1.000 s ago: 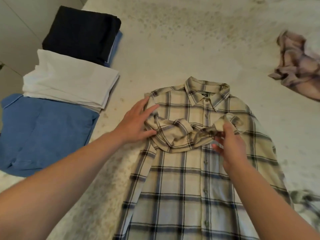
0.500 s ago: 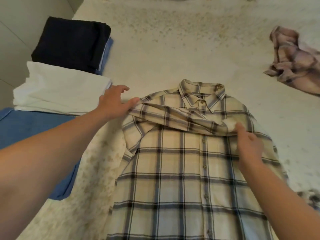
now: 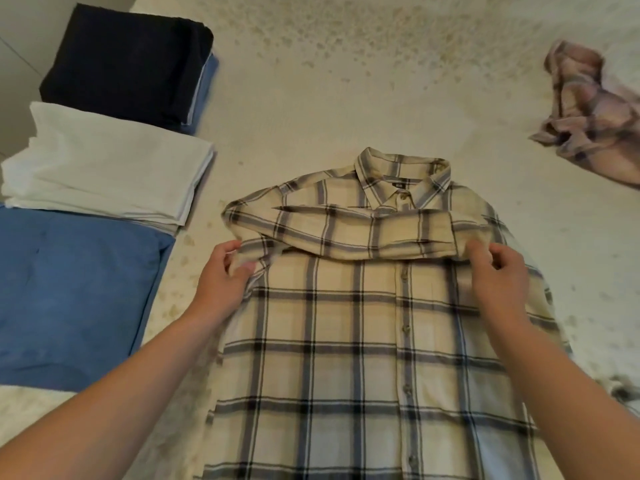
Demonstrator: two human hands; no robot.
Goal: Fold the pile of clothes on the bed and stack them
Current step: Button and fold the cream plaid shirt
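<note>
Cream plaid shirt (image 3: 363, 323) lies buttoned, front up, on the speckled bed (image 3: 329, 91), one sleeve (image 3: 339, 230) folded across its chest below the collar. The left hand (image 3: 221, 275) pinches the sleeve's shoulder end in its grip; the right hand (image 3: 498, 268) pinches the cuff end. Left of it sit a folded white stack (image 3: 107, 168), a black folded garment (image 3: 128, 60) and blue fabric (image 3: 69, 292); a crumpled pinkish plaid garment (image 3: 592, 116) lies far right.
</note>
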